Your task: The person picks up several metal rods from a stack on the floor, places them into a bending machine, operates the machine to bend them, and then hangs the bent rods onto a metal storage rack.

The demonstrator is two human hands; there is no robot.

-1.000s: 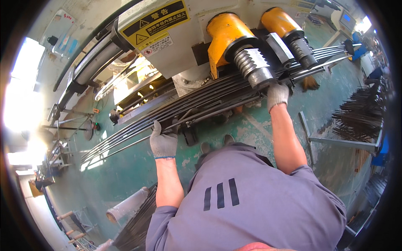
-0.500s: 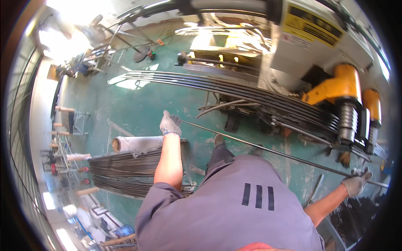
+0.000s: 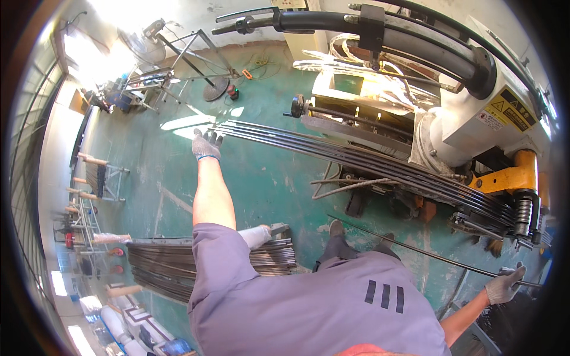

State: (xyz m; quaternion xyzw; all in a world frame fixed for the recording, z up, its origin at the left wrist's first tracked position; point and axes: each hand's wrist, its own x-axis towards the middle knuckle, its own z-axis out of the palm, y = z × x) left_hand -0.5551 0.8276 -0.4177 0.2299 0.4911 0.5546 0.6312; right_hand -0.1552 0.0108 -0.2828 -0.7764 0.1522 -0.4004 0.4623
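Note:
My right hand (image 3: 504,285), in a grey-white work glove, grips a long thin metal rod (image 3: 415,250) near its right end. The rod slants up and left past my feet, its far end held by nothing. My gloved left hand (image 3: 206,146) reaches far forward on a stretched arm, fingers apart. It is just below the left ends of several dark metal rods (image 3: 309,148) lying side by side across the machine; whether it touches them I cannot tell. The right ends of those rods sit by the yellow clamp (image 3: 504,180) with a coil spring.
A big grey-white machine (image 3: 469,127) with a thick horizontal arm (image 3: 332,22) fills the upper right. Dark rods lie bundled on a low rack (image 3: 160,261) at left, beside a wrapped roll (image 3: 255,236). A round-based stand (image 3: 216,89) is at the back.
My left hand has let go of the rod and moved forward and left to the rod ends at the machine. My right hand has lowered slightly, still holding the rod. The view has shifted.

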